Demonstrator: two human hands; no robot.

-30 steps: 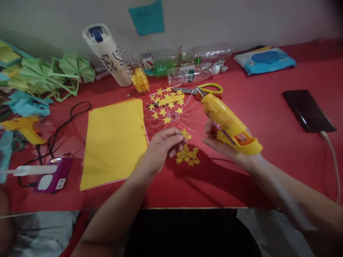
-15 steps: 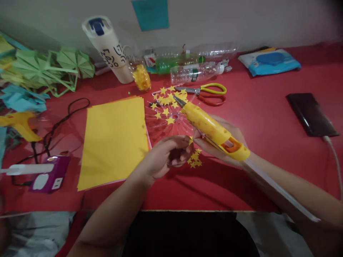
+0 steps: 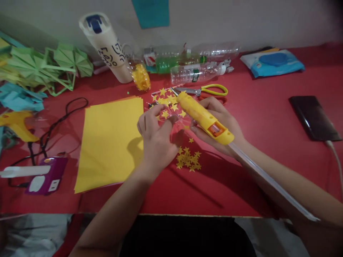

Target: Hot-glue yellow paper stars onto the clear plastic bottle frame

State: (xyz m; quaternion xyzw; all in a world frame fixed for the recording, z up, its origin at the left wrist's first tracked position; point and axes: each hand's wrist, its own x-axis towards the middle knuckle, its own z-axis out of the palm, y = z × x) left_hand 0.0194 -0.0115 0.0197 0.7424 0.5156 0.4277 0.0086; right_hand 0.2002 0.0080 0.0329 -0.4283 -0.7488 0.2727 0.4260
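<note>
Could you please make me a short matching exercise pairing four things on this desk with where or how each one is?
Things:
1. Glue gun with a clear stick
2. Dark phone
3. Yellow paper
4. Soft packet

Places or states:
A. Lying flat, to the left of the left hand
B. Joined to a white cable
C. Blue and white, near the wall
D. Held in the right hand

Pairs: 1-D, 2-B, 3-A, 4-C

The single view looks from the wearer's head, forward and down, close over the table [image 3: 268, 125]: its near edge [image 3: 195, 215] low in frame, the wall [image 3: 214, 21] across the top.
</note>
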